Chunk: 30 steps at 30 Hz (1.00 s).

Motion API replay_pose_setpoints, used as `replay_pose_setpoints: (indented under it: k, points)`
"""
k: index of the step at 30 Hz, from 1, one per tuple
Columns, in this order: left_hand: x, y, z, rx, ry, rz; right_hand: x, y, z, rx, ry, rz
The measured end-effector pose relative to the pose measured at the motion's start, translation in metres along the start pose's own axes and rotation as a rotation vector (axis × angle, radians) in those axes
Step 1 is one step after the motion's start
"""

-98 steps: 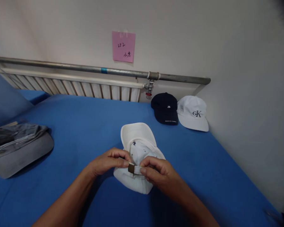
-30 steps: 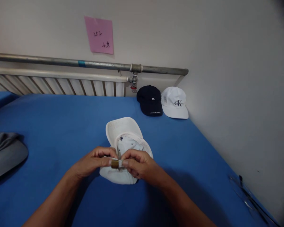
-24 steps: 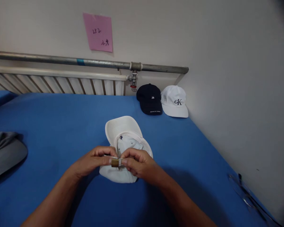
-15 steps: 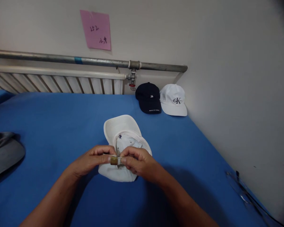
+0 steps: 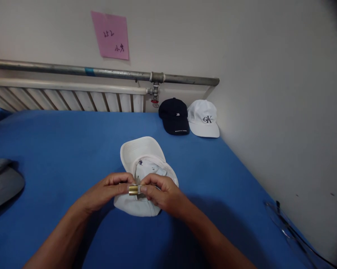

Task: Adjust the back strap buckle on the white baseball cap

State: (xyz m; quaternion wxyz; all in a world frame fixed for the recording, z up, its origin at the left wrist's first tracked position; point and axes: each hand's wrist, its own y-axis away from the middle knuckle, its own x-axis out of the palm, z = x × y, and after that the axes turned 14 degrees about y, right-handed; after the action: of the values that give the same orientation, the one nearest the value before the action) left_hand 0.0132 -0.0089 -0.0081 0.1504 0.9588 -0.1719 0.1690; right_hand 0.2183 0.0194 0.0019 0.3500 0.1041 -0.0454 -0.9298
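A white baseball cap (image 5: 143, 149) lies upside down on the blue surface, its inside facing up and its brim pointing away from me. At the near side, my left hand (image 5: 112, 188) pinches the brass-coloured buckle (image 5: 133, 190) of the cap's back strap between thumb and forefinger. Close on its right, my right hand (image 5: 161, 191) grips the strap with thumb and forefinger. Only a short bit of strap shows between the fingers; the rest is hidden by them.
A black cap (image 5: 174, 116) and a white cap with letters (image 5: 204, 118) stand at the back right by the wall. A grey cap (image 5: 4, 185) sits at the left edge. Eyeglasses (image 5: 286, 226) lie at the right. Behind the blue surface (image 5: 58, 145) runs a radiator (image 5: 81, 100).
The whole view has shifted slightly, so everything sits a little further left. The buckle has tilted and looks brighter. Both hands keep the same hold.
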Motion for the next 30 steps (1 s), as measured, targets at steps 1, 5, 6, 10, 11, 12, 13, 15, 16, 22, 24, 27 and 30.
replay_pose_setpoints:
  k: [1,5,6,10,11,12,13,15,16,22,24,27,30]
  points:
    - [0.000,0.000,0.000,0.018,-0.007,0.006,0.001,0.000,0.000,0.001,0.002,0.003]
    - [0.003,-0.001,-0.001,0.126,-0.062,-0.048,0.002,-0.001,-0.002,0.021,-0.038,-0.027]
    - [0.005,-0.001,-0.001,0.155,-0.088,-0.065,0.002,-0.002,-0.003,0.033,-0.063,-0.028]
    - [0.009,0.000,-0.001,0.282,-0.214,-0.138,0.003,-0.003,-0.005,0.076,-0.152,-0.021]
    - [0.010,0.001,-0.001,0.311,-0.249,-0.148,0.003,-0.003,-0.006,0.084,-0.169,-0.028]
    - [0.010,0.001,-0.001,0.333,-0.289,-0.150,0.003,-0.004,-0.006,0.093,-0.186,-0.033]
    - [0.010,0.002,0.000,0.351,-0.329,-0.141,0.004,-0.004,-0.006,0.102,-0.202,-0.035]
    - [0.010,0.003,-0.001,0.381,-0.405,-0.102,0.005,-0.004,-0.007,0.112,-0.223,-0.027]
    - [0.010,0.003,-0.002,0.393,-0.441,-0.074,0.005,-0.003,-0.007,0.110,-0.222,-0.022]
    - [0.012,0.010,-0.012,0.440,-0.644,0.071,0.006,-0.003,-0.009,0.094,-0.238,-0.021]
    - [0.012,0.012,-0.013,0.412,-0.690,0.043,0.005,-0.003,-0.010,0.090,-0.233,-0.019]
    - [0.012,0.011,-0.008,0.346,-0.705,-0.078,0.004,-0.004,-0.013,0.087,-0.239,-0.005]
    - [0.013,0.009,-0.003,0.338,-0.663,-0.171,0.003,-0.004,-0.016,0.089,-0.280,0.004]
